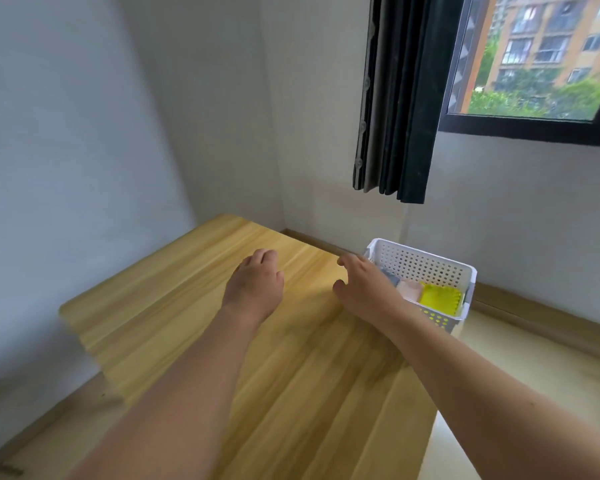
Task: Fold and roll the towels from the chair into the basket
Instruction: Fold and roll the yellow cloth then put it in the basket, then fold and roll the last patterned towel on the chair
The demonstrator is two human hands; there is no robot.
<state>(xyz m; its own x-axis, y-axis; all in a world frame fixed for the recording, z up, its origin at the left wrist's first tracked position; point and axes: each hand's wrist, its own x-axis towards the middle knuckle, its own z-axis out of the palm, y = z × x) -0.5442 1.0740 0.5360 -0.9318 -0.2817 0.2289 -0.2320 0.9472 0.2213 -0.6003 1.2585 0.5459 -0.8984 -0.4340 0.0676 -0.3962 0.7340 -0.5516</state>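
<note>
Wooden tabletop (174, 306) runs from the left wall toward the far right corner; picture slightly blurred.

My left hand (257, 285) is out over the middle of the tabletop, palm down, fingers loosely curled, grip released, holding nothing. Cannot tell whether it touches the wood.

My right hand (364, 282) is just right of it, over the tabletop's far right edge, fingers spread and relaxed, grip also released and empty.

White perforated basket (426, 265) sits on the floor (534, 362) right beside the tabletop, in part behind my right hand and wrist. Inside it, left to right: a grey towel (392, 278) just past my knuckles, a pale pink towel (410, 291), a yellow towel (440, 299) nearest the right wall of the basket.

Dark curtain (395, 116) and window (541, 57) at far right.
</note>
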